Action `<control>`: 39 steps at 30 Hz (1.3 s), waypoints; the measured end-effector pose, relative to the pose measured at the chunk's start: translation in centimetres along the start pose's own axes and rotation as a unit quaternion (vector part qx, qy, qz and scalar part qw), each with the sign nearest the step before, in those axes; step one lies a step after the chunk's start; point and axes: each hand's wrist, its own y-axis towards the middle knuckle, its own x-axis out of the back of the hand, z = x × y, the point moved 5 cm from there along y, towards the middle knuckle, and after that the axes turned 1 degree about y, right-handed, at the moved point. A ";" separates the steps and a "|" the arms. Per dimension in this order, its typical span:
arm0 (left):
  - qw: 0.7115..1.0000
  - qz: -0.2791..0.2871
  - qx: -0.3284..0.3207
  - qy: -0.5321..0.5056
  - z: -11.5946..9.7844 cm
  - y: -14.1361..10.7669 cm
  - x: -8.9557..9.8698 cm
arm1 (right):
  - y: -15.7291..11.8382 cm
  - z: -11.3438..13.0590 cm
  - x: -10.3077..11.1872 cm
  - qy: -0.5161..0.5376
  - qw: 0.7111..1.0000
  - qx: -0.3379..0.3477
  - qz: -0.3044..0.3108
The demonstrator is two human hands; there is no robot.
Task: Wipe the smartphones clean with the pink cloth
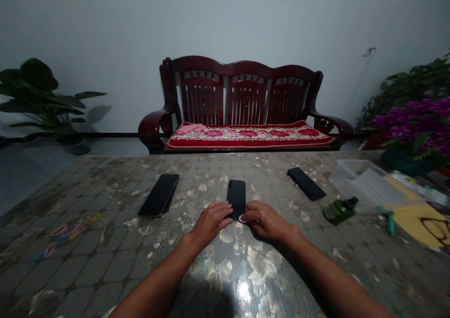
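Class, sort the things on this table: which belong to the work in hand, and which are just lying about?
Work in hand, it seems:
middle phone, at the left hand's fingertips
small pink item, in the right hand

Probably just lying about:
left phone
right phone
coloured loops
green bottle
clear plastic box
glasses

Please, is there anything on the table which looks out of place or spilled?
No spill shows. The green bottle beside the clear plastic box looks tipped, though lens distortion may exaggerate this. Coloured loops lie loosely scattered at far left.
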 end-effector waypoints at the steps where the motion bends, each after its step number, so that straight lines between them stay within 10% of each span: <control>1: 1.000 -0.001 -0.001 0.001 0.0 0.0 0.0 | 0.1 -0.1 0.1 -0.002 1.000 -0.003 0.001; 12: 1.000 -0.006 -0.004 -0.015 0.0 0.1 0.3 | 1.5 -1.1 -1.0 -0.030 0.999 0.001 -0.010; 19: 1.000 -0.005 -0.001 -0.019 0.0 0.1 0.2 | 3.2 -4.3 -0.1 -0.065 0.987 -0.140 -0.038; 26: 1.000 -0.007 0.001 -0.021 0.0 0.2 0.2 | 3.7 -2.2 -1.1 -0.049 0.996 -0.076 0.024; 33: 1.000 -0.008 -0.001 -0.010 -0.1 0.2 0.2 | 4.8 -5.3 -0.4 -0.075 0.978 -0.193 -0.027; 39: 1.000 0.002 0.002 -0.006 -0.2 0.3 0.4 | 4.5 -3.0 -1.4 -0.072 0.989 -0.131 0.004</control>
